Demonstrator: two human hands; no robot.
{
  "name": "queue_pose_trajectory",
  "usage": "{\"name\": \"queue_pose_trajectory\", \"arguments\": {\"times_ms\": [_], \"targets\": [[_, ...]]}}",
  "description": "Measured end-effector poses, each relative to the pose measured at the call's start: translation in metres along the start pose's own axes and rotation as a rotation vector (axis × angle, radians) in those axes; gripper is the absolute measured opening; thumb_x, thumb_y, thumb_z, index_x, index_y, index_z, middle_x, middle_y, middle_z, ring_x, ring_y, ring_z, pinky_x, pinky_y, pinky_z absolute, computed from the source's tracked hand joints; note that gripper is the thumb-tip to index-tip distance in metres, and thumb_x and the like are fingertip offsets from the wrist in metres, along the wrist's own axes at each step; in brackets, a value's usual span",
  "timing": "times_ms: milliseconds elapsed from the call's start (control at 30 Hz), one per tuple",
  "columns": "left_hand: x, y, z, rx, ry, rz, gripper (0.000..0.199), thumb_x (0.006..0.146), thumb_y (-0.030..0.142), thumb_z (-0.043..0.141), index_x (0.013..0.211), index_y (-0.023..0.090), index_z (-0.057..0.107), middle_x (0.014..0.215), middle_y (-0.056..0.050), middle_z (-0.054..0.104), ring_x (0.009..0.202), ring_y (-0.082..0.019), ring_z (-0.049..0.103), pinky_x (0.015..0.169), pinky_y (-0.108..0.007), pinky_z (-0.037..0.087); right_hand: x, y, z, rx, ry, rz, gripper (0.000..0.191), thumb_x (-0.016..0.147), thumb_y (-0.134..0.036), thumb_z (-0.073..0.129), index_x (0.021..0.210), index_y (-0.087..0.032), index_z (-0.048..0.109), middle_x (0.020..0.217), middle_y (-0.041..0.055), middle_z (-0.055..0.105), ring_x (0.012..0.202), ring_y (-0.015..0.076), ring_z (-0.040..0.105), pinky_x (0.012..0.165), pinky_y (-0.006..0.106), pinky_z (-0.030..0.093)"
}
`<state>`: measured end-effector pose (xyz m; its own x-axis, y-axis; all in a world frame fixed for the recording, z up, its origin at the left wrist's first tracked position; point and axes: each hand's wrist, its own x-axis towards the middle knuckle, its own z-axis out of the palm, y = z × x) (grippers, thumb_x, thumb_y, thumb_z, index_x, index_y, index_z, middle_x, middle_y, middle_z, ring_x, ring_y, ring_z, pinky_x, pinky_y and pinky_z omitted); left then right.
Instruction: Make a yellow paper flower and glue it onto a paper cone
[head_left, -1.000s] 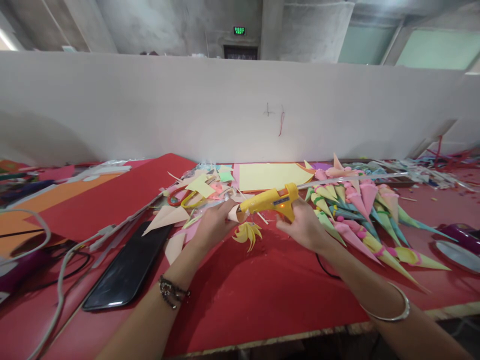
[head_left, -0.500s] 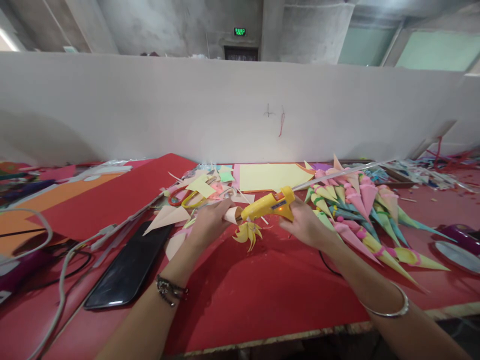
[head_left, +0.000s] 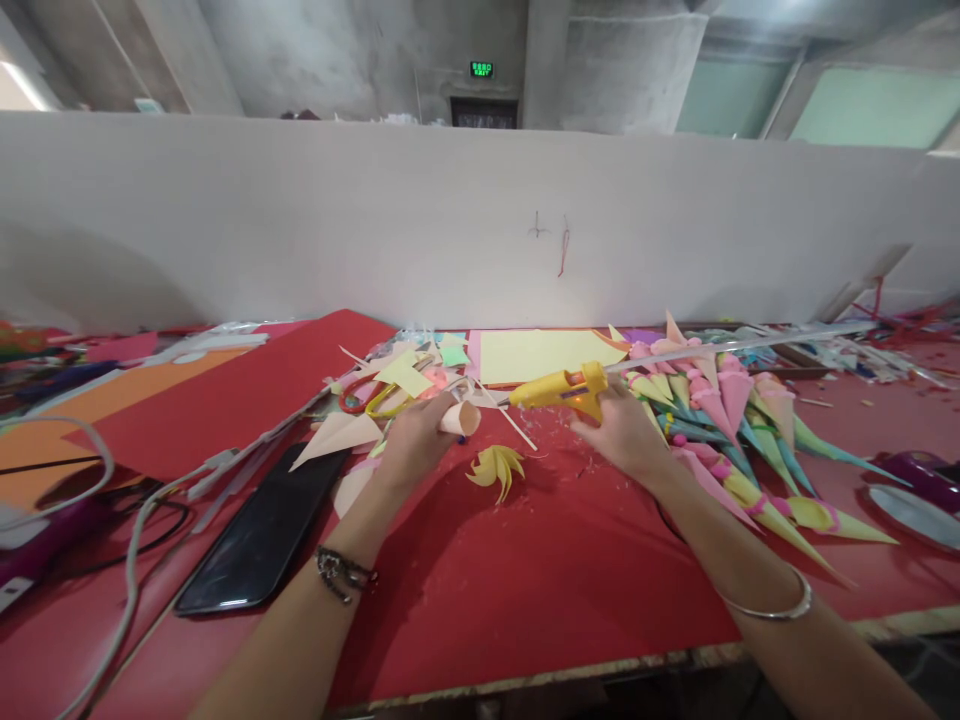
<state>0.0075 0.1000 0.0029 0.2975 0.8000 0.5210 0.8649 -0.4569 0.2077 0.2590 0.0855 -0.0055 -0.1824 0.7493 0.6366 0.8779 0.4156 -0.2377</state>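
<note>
My left hand [head_left: 420, 435] is closed around a small rolled tube of pale peach paper [head_left: 460, 419], its open end facing right. In my right hand [head_left: 621, 432] is a yellow hot glue gun [head_left: 559, 388], gripped by its handle with the nozzle pointing left. A long clear glue stick [head_left: 697, 350] sticks out behind it. The nozzle is a short way from the tube, not touching it. Below, between my hands, a yellow curled-petal paper flower [head_left: 496, 472] lies on the red tabletop [head_left: 525, 590].
Several pastel paper cones [head_left: 731, 390] are heaped at right. Paper scraps and yellow-handled scissors [head_left: 388, 402] lie beyond my left hand, with a black phone [head_left: 259, 540] nearer. A white cable [head_left: 129, 560] runs at left. A white partition [head_left: 337, 220] stands behind.
The glue gun has pulled back to the right, away from the paper tube's mouth. The tube now tilts its open end more toward me. The flower stays in place.
</note>
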Motion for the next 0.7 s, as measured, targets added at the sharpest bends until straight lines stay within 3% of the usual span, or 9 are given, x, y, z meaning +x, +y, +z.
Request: {"name": "queue_pose_trajectory", "arguments": {"times_ms": [167,333,400,567,700], "targets": [[0.001,-0.004,0.002,-0.013,0.043,-0.042,0.007,0.066,0.013,0.046,0.064,0.018,0.051,0.056,0.001,0.054,0.053,-0.012,0.046,0.048,-0.020,0.027,0.004,0.022,0.005,-0.098,-0.050,0.153,0.033,0.073,-0.030,0.049,0.102,-0.014,0.049,0.099,0.0127,0.053,0.093,0.0266,0.053,0.077,0.035,0.043],[0.000,-0.002,0.001,-0.036,0.030,-0.050,0.009,0.068,0.018,0.043,0.062,0.018,0.050,0.056,0.000,0.053,0.053,-0.013,0.046,0.049,-0.021,0.027,0.000,0.038,0.012,-0.081,-0.375,0.188,0.027,0.080,-0.026,0.041,0.102,-0.012,0.049,0.100,0.0125,0.057,0.094,0.0218,0.054,0.078,0.029,0.041],[0.000,-0.001,0.001,-0.045,0.018,-0.053,0.009,0.068,0.017,0.042,0.063,0.018,0.050,0.056,0.000,0.053,0.053,-0.013,0.046,0.049,-0.021,0.027,-0.001,0.040,0.013,-0.079,-0.436,0.169,0.026,0.081,-0.025,0.041,0.101,-0.012,0.050,0.097,0.0119,0.059,0.091,0.0203,0.055,0.078,0.027,0.041],[-0.001,-0.002,0.003,-0.080,0.016,-0.073,0.008,0.067,0.016,0.043,0.064,0.017,0.050,0.055,0.001,0.051,0.051,-0.012,0.045,0.047,-0.020,0.026,-0.001,0.034,0.009,-0.164,-0.440,0.182,0.030,0.079,-0.030,0.043,0.096,-0.008,0.054,0.093,0.0161,0.059,0.090,0.0259,0.054,0.078,0.034,0.039],[0.000,-0.003,0.008,-0.155,0.069,-0.112,0.008,0.068,0.022,0.046,0.062,0.017,0.049,0.053,0.002,0.049,0.051,-0.012,0.044,0.048,-0.020,0.027,-0.003,0.017,-0.008,-0.399,-0.394,0.231,0.045,0.077,-0.046,0.044,0.095,-0.007,0.057,0.102,0.0211,0.055,0.100,0.0315,0.048,0.076,0.037,0.040]]}}
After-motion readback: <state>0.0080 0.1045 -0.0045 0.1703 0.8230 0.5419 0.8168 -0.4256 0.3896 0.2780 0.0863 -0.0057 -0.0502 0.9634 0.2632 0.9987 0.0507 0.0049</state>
